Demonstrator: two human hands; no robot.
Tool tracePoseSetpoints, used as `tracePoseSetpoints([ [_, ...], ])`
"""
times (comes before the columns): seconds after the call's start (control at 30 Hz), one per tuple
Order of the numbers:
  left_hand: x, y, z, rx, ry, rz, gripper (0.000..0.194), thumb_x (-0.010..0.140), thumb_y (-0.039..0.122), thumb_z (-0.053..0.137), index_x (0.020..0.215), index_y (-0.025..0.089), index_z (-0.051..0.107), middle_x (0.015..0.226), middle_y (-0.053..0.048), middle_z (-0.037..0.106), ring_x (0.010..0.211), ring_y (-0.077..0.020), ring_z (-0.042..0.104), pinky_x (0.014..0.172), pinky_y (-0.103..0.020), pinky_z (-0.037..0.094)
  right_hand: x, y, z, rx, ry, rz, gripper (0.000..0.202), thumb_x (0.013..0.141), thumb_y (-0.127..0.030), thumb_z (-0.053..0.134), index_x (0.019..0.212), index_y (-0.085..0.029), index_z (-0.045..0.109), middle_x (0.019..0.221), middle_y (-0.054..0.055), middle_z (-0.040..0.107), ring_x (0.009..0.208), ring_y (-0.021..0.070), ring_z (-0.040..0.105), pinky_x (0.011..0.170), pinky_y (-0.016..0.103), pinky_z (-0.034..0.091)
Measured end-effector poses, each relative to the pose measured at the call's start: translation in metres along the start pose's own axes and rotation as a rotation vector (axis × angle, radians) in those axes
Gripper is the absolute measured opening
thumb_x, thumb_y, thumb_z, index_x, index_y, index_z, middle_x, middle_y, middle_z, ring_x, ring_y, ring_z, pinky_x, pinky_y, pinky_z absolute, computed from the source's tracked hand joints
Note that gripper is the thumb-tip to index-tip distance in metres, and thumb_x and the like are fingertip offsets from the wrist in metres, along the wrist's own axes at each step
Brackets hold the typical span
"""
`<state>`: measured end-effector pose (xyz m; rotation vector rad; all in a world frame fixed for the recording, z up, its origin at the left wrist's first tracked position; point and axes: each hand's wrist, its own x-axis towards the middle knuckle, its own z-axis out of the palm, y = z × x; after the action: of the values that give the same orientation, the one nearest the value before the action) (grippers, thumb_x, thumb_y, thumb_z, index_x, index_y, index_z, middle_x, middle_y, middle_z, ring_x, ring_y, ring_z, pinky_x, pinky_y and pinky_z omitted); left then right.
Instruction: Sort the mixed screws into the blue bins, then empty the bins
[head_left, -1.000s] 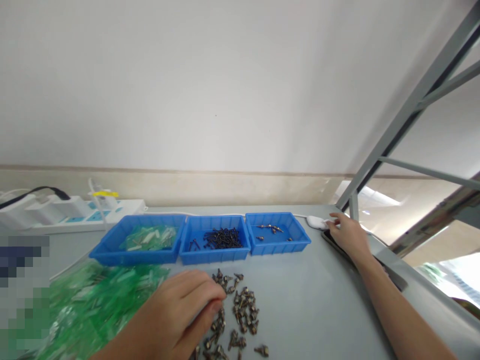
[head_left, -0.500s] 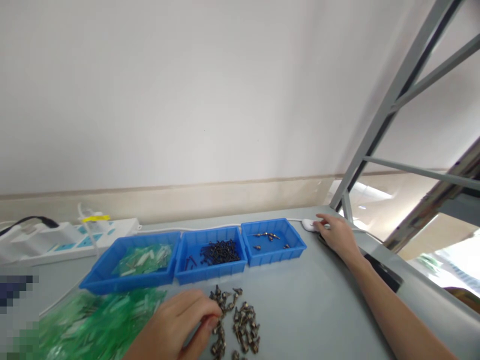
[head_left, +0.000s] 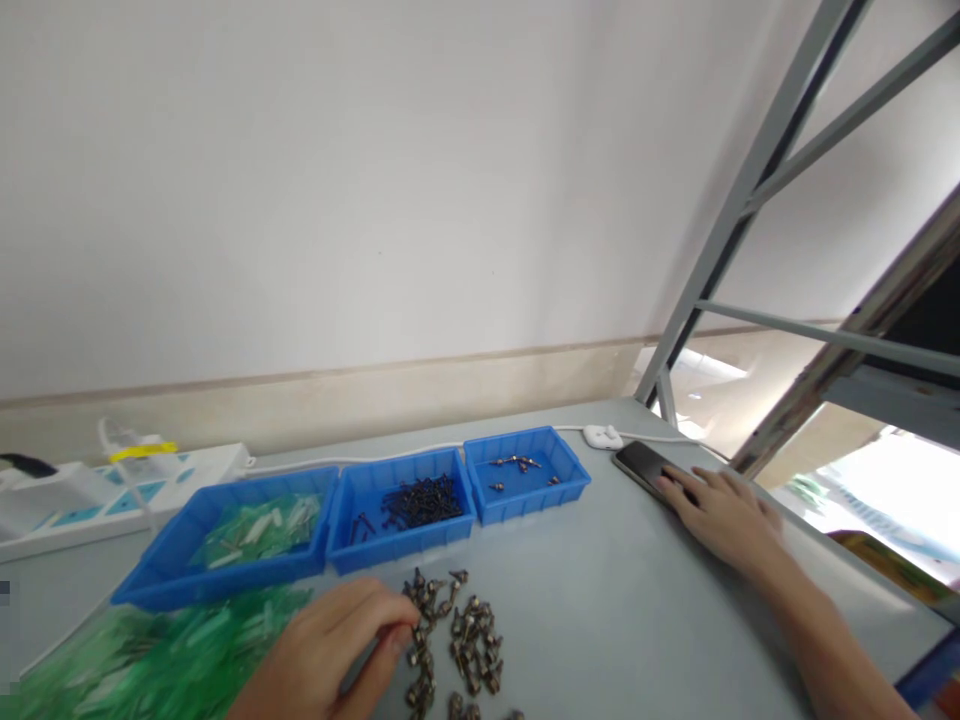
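Observation:
My left hand [head_left: 330, 645] is at the lower middle, thumb and forefinger pinched together beside a pile of small metal fittings [head_left: 474, 640]. Whatever is between those fingertips, if anything, is hidden. On the right, my right hand [head_left: 724, 515] lies over the near end of a dark phone [head_left: 641, 464], fingers stretched out and slightly blurred. Its fingertips reach the phone's edge. A small white case-like object [head_left: 602, 437] sits just beyond the phone, apart from the hand.
Three blue trays stand in a row: one with a green bag [head_left: 259, 530], one with black screws [head_left: 424, 502], one with a few metal fittings [head_left: 517, 461]. Green bags [head_left: 187, 650] lie at front left. A power strip [head_left: 217, 470] and grey frame [head_left: 720, 245] flank the table.
My right hand has left the white object and moved toward me, onto the phone's near end. The phone now shows more fully. My left hand keeps its pinch; the view has turned slightly right.

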<state>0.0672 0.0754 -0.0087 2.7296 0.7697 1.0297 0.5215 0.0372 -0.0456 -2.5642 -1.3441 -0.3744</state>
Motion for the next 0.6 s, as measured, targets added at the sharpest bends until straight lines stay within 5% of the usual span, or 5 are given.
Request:
tracePoseSetpoints([
  [0.17, -0.003, -0.006, 0.001, 0.026, 0.001, -0.072, 0.016, 0.092, 0.031, 0.045, 0.092, 0.027, 0.061, 0.081, 0.005, 0.069, 0.075, -0.0096, 0.066, 0.069, -0.014, 0.051, -0.015, -0.007, -0.003, 0.015, 0.006, -0.004, 0.051, 0.086, -0.060, 0.029, 0.110, -0.033, 0.065, 0.130, 0.008, 0.053, 0.127, 0.0369, 0.039, 0.098, 0.064, 0.030],
  [0.3, -0.005, -0.006, -0.002, 0.025, -0.029, -0.113, 0.017, 0.092, 0.032, 0.046, 0.091, 0.026, 0.062, 0.082, 0.004, 0.068, 0.076, -0.0107, 0.066, 0.070, -0.016, 0.051, -0.033, 0.008, -0.010, 0.122, 0.162, 0.075, 0.061, 0.084, -0.065, 0.031, 0.117, -0.023, 0.059, 0.119, 0.013, 0.059, 0.113, 0.0364, 0.053, 0.091, 0.055, 0.043],
  [0.47, -0.004, -0.004, -0.006, 0.035, -0.043, -0.111, 0.019, 0.091, 0.033, 0.046, 0.091, 0.025, 0.064, 0.083, 0.002, 0.068, 0.077, -0.0124, 0.065, 0.071, -0.019, 0.051, -0.062, 0.025, -0.003, 0.163, 0.010, -0.026, 0.071, 0.079, -0.069, 0.039, 0.131, -0.022, 0.048, 0.128, 0.017, 0.049, 0.114, 0.0373, 0.052, 0.093, 0.051, 0.044],
  [0.6, 0.000, 0.001, -0.010, 0.020, -0.071, -0.101, 0.022, 0.092, 0.032, 0.044, 0.091, 0.023, 0.064, 0.082, 0.000, 0.068, 0.077, -0.0132, 0.064, 0.070, -0.020, 0.050, -0.064, 0.025, 0.003, 0.173, 0.014, -0.025, 0.067, 0.081, -0.067, 0.040, 0.131, -0.023, 0.048, 0.133, 0.019, 0.043, 0.122, 0.0394, 0.045, 0.096, 0.053, 0.042],
])
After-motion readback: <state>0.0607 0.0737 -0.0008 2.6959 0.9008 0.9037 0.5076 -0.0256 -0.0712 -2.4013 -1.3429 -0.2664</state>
